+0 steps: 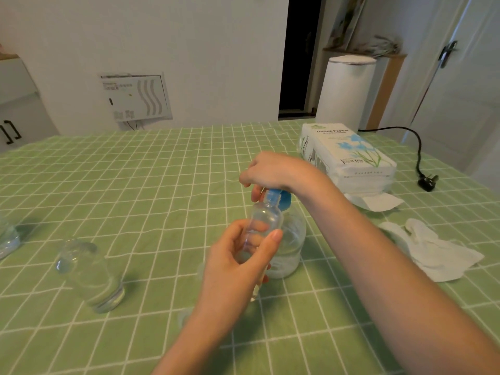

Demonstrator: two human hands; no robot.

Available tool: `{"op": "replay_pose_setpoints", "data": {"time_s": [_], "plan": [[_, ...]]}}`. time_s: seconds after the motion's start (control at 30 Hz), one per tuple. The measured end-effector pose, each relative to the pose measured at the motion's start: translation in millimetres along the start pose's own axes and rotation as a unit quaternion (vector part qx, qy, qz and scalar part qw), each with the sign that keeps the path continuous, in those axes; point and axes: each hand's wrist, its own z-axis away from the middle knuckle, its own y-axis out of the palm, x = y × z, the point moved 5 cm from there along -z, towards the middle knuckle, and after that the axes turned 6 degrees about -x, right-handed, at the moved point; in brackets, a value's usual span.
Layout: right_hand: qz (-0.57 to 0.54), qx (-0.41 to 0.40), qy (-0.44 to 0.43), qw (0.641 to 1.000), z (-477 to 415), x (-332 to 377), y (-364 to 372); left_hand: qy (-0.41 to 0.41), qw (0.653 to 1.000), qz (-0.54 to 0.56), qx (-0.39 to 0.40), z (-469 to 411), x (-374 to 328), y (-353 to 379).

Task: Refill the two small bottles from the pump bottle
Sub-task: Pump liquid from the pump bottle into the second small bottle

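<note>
At the centre of the green checked tablecloth (162, 171), the left hand (238, 263) pinches the small clear plastic bottle (263, 226) between thumb and curled fingers, long axis tilted, mouth at the blue spout (281, 197) of the clear pump bottle (290, 239), whose head the right hand (273, 171) grips from above with curled fingers.

Soft, even daylight — faint shadows, slightly blurred throughout, wide-angle bending at edges.
</note>
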Motion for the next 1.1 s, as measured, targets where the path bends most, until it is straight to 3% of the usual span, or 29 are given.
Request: {"op": "replay_pose_setpoints", "data": {"time_s": [0.27,0.67,1.1], "plan": [[-0.011,-0.037,-0.023,0.999,-3.5,5.9,-13.7,0.009,1.000,0.004,0.005,-1.8,-3.9,2.4],[0.015,-0.007,-0.007,1.000,1.5,1.6,-2.2,0.003,1.000,0.006,0.015,1.0,-1.9,0.3],[0.020,-0.041,-0.023,0.999,-1.6,7.3,-12.6,0.007,1.000,0.009,0.005,-1.2,-4.2,1.6]]}}
